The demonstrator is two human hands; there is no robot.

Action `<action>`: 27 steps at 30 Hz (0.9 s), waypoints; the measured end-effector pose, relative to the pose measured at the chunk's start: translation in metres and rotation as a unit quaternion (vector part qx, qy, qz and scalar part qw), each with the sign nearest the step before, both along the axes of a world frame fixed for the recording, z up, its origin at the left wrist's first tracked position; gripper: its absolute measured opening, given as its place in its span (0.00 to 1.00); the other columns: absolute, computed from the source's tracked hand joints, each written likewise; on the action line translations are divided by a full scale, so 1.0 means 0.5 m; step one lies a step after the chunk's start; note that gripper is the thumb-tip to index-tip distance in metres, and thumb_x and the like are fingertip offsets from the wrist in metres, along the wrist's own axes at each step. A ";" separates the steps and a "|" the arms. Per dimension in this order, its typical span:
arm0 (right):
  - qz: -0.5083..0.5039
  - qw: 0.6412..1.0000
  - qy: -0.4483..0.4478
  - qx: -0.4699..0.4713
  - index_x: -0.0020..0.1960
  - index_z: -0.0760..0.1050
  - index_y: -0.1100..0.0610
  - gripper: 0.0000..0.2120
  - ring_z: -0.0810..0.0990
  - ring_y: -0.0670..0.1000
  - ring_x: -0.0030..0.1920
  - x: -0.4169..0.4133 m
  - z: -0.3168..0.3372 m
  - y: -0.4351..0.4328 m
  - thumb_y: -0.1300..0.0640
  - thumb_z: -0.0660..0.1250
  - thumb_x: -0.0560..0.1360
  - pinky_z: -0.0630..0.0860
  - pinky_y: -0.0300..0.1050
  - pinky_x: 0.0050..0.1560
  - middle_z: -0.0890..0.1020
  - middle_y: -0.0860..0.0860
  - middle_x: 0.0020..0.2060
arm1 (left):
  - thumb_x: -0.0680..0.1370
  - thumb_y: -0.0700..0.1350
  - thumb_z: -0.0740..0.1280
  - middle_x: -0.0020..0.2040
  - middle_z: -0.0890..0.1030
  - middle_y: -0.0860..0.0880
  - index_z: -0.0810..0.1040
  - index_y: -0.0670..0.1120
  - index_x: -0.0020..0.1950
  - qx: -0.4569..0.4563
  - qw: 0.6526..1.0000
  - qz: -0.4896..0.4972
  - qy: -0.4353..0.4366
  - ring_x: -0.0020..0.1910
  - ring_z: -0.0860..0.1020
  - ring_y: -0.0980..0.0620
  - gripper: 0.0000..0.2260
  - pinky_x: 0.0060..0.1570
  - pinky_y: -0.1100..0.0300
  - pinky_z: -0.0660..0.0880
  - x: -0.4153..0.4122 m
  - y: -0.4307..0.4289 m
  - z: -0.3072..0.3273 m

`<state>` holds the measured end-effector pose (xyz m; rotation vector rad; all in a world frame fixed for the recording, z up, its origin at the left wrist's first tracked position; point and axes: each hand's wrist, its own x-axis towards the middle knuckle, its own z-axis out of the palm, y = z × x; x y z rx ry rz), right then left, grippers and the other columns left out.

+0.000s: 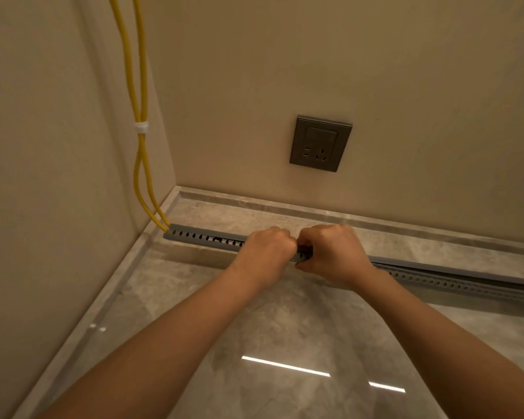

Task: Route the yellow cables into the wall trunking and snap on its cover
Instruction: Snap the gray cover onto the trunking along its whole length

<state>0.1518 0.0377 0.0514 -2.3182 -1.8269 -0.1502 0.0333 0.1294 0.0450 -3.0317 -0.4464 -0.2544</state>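
Two yellow cables (pixel 139 164), bound by a white tie (pixel 141 127), hang down the left wall corner and enter the left end of a grey slotted trunking (pixel 200 236) lying on the floor near the wall. My left hand (pixel 265 252) and my right hand (pixel 333 252) sit side by side on the trunking's middle, fingers curled round it. To the right of my hands a grey cover strip (pixel 454 265) sits along the trunking's top, slightly raised from the slotted body (pixel 454 282). The stretch under my hands is hidden.
A grey wall socket (pixel 320 143) is on the far wall above the trunking. A marble skirting ledge (pixel 285 207) runs along both walls. The glossy marble floor (pixel 285 343) spreads toward me, reflecting ceiling lights.
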 end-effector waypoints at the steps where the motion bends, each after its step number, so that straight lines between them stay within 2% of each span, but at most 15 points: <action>1: 0.001 1.000 0.000 0.001 0.46 0.79 0.53 0.10 0.79 0.53 0.39 0.000 -0.001 -0.001 0.50 0.69 0.67 0.67 0.43 0.36 0.82 0.50 0.38 | 0.77 0.39 0.63 0.53 0.78 0.44 0.75 0.41 0.57 0.012 1.000 -0.001 0.007 0.54 0.75 0.45 0.09 0.43 0.55 0.69 0.002 -0.004 -0.001; 6: -0.008 0.999 0.044 0.024 0.49 0.77 0.52 0.12 0.78 0.51 0.44 -0.005 -0.016 -0.013 0.50 0.70 0.67 0.70 0.43 0.38 0.81 0.49 0.43 | 0.78 0.40 0.61 0.54 0.78 0.44 0.75 0.41 0.57 0.039 0.999 -0.013 0.031 0.53 0.75 0.46 0.09 0.45 0.55 0.70 0.001 -0.001 0.002; 10: -0.012 0.996 0.070 0.054 0.53 0.77 0.52 0.14 0.76 0.51 0.49 -0.011 -0.036 -0.033 0.53 0.70 0.69 0.69 0.43 0.40 0.80 0.49 0.46 | 0.77 0.43 0.62 0.52 0.79 0.44 0.76 0.42 0.56 0.037 0.998 -0.011 0.051 0.52 0.76 0.46 0.10 0.42 0.57 0.66 0.002 -0.005 0.009; 15: -0.029 0.996 0.054 0.060 0.58 0.76 0.52 0.16 0.75 0.51 0.52 0.010 -0.044 -0.081 0.57 0.69 0.70 0.67 0.41 0.41 0.80 0.49 0.50 | 0.76 0.45 0.64 0.51 0.80 0.44 0.77 0.42 0.52 0.031 0.997 0.005 0.072 0.52 0.76 0.45 0.09 0.46 0.55 0.68 0.001 -0.012 0.023; 17: -0.036 0.997 0.044 0.057 0.59 0.76 0.52 0.17 0.75 0.51 0.53 0.022 -0.044 -0.101 0.56 0.69 0.70 0.65 0.40 0.41 0.80 0.49 0.51 | 0.75 0.45 0.65 0.50 0.80 0.44 0.77 0.42 0.52 0.024 0.997 0.015 0.075 0.52 0.76 0.45 0.09 0.45 0.56 0.67 0.001 -0.017 0.025; 21: -0.046 0.997 0.032 0.050 0.58 0.75 0.52 0.16 0.76 0.52 0.52 0.030 -0.040 -0.115 0.53 0.69 0.71 0.68 0.44 0.42 0.80 0.49 0.51 | 0.76 0.46 0.66 0.51 0.80 0.44 0.78 0.43 0.53 0.026 0.995 0.029 0.090 0.52 0.77 0.45 0.10 0.45 0.56 0.68 0.007 -0.027 0.026; 27: -0.015 1.000 -0.008 0.010 0.57 0.74 0.52 0.14 0.77 0.53 0.51 0.038 -0.032 -0.109 0.50 0.67 0.73 0.68 0.45 0.43 0.80 0.50 0.51 | 0.75 0.45 0.67 0.49 0.80 0.43 0.78 0.42 0.52 0.013 0.996 0.044 0.079 0.50 0.77 0.44 0.09 0.45 0.55 0.68 0.004 -0.033 0.023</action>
